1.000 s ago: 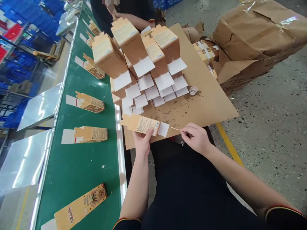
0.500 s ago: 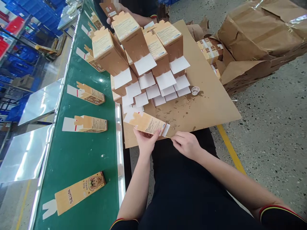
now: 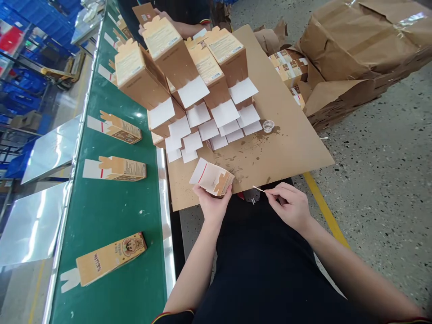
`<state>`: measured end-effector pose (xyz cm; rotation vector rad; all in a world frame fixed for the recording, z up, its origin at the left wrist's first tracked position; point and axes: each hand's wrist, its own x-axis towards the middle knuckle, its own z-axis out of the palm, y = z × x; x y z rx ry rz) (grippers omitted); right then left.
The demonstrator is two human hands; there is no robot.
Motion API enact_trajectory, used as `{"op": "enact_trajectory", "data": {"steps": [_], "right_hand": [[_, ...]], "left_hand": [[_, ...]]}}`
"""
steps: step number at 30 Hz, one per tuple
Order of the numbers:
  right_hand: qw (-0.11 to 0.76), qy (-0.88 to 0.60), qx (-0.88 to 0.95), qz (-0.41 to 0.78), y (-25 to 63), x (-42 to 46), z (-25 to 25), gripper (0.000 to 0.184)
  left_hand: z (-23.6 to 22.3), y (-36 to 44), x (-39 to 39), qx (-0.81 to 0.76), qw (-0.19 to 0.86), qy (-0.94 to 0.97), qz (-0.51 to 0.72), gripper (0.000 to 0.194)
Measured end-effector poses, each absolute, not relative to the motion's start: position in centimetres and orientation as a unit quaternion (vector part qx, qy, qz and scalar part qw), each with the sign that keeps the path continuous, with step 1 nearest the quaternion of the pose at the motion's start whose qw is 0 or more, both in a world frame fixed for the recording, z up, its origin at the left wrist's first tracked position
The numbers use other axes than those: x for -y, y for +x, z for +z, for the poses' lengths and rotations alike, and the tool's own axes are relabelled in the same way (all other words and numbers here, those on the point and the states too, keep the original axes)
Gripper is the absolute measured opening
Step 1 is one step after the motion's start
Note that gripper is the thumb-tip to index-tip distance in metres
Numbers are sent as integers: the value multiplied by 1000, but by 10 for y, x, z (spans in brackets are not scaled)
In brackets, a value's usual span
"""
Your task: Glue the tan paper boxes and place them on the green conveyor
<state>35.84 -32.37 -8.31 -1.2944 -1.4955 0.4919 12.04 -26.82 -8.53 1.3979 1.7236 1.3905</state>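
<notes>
Near the front edge of the cardboard-covered table, my left hand (image 3: 213, 204) is closed around a small tan carton (image 3: 216, 177). The carton's end with a white flap and red strip points up towards me. Off to its right, apart from the carton, my right hand (image 3: 290, 204) pinches a thin cotton swab (image 3: 258, 189), its pale tip pointing left. A small clear cup (image 3: 268, 126) stands on the cardboard sheet (image 3: 286, 148), beside dark wet spots. Just beyond the carton are stacked cartons (image 3: 202, 96) with white flaps hanging out.
A green conveyor belt (image 3: 114, 207) runs along the left, carrying several cartons, one lying flat (image 3: 111, 259) near me. Across the stack, a co-worker's hand (image 3: 162, 15) holds a brown carton (image 3: 144, 13). A large brown paper-wrapped bundle (image 3: 357, 45) sits on the floor at right.
My left hand has turned the carton so its flap end faces up. My right hand has drawn the swab away to the right. The view has shifted slightly.
</notes>
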Motion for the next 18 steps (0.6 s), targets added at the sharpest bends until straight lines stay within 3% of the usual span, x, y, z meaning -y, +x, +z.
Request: {"op": "enact_trajectory", "data": {"steps": [7,13,18], "right_hand": [[530,-525,638,190,370,316,-69,18],[537,-519,645,161,389,304,-67,17],[541,-476,665,195,374,287,-70,18]], "left_hand": [[-85,100,267,-610,247,509,555,78],[-77,-20,249,-636,115,364,671,93],[-76,-84,207,-717,116,287,625,98]]}}
